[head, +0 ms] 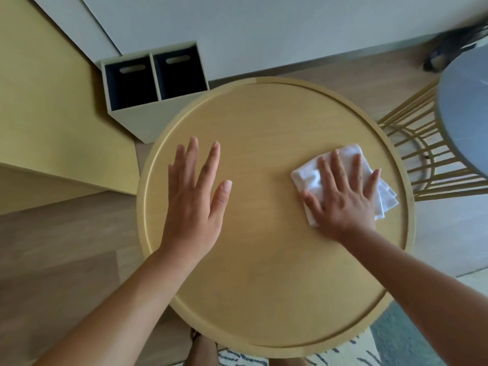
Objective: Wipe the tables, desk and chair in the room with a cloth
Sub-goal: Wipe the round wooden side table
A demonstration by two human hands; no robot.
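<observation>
A round light-wood table with a raised rim fills the middle of the view. On its right side lies a folded white cloth. My right hand presses flat on the cloth with the fingers spread and straight. My left hand lies over the left part of the tabletop, fingers straight and spread, holding nothing.
A grey round table on a gold wire frame stands close at the right. A two-compartment bin stands behind the table at the left, beside a yellow wooden desk. A patterned rug lies at the lower right.
</observation>
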